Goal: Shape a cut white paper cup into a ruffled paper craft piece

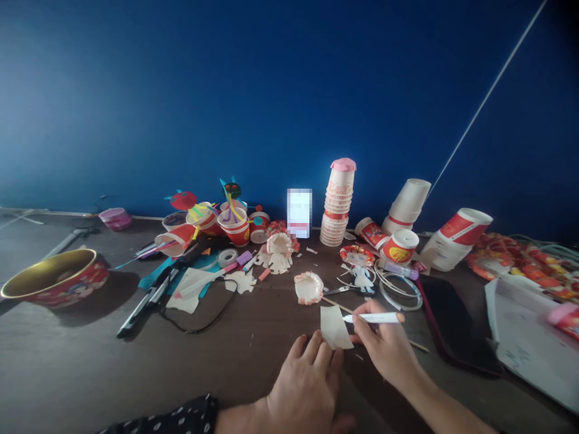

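Note:
My right hand (pixel 389 343) grips a white marker (pixel 375 317) with an orange end. The marker's tip points left at the right edge of a small piece of pale paper (pixel 333 325) on the table. My left hand (pixel 310 374) lies low over the table, its fingertips touching the paper's lower left edge. Just beyond the paper sits a cut paper cup piece (pixel 308 287) with a curled, scalloped rim. To its right, scissors (pixel 339 290) lie partly under a small paper doll figure (pixel 363 278). A thin wooden stick (pixel 339 304) runs behind the paper and marker.
A tall stack of paper cups (pixel 338 205) stands before the blue wall, near a lit phone screen (pixel 299 213). More cups (pixel 465 232) and a dark tablet-like device (pixel 456 319) are at right. A gold-lined bowl (pixel 58 280), a black cord (pixel 203 330) and paper scraps are at left.

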The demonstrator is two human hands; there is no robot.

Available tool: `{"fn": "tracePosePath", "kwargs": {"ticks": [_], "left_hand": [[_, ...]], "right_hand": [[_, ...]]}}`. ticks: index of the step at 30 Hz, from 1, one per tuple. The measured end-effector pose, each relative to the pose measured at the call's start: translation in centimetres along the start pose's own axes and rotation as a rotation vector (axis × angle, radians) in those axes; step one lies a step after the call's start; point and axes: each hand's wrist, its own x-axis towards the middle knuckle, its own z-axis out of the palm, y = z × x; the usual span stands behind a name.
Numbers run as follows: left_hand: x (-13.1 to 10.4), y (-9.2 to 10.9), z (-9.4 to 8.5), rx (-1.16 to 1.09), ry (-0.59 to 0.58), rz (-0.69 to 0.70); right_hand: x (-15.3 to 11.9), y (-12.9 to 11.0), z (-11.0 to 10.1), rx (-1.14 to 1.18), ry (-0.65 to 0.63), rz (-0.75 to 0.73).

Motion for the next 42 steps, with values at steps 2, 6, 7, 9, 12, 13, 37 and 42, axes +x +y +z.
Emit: {"fn": "tracePosePath", "kwargs": {"ticks": [2, 6, 7, 9, 12, 13, 37, 42], "left_hand": [[0.00, 0.01, 0.07, 0.001, 0.003, 0.003], [0.05, 0.01, -0.01, 0.006, -0.008, 0.015], [0.05, 0.01, -0.06, 0.005, -0.010, 0.016], [0.05, 0.02, -0.12, 0.002, -0.007, 0.007], [0.05, 0.04, -0.12, -0.006, 0.000, -0.001], [0.05, 0.04, -0.11, -0.008, 0.001, 0.000], [0.01, 0.11, -0.31, -0.004, -0.013, -0.008], [0.06, 0.07, -0.15, -0.003, -0.007, 0.006]], "right_hand": [[0.07, 0.14, 0.03, -0.016, -0.012, 0.000], [0.10, 0.30, 0.06, -0.048, -0.017, -0.002], [0.09, 0.30, 0.06, -0.056, -0.019, -0.004], [0.08, 0.23, 0.05, -0.073, -0.020, -0.012], [0.11, 0.03, 0.01, -0.108, -0.021, -0.030], [0.12, -0.05, -0.01, -0.126, -0.018, -0.035], [0.08, 0.13, -0.02, -0.102, -0.026, -0.021], [0.07, -0.04, -0.11, -0.137, -0.036, -0.034]]}}
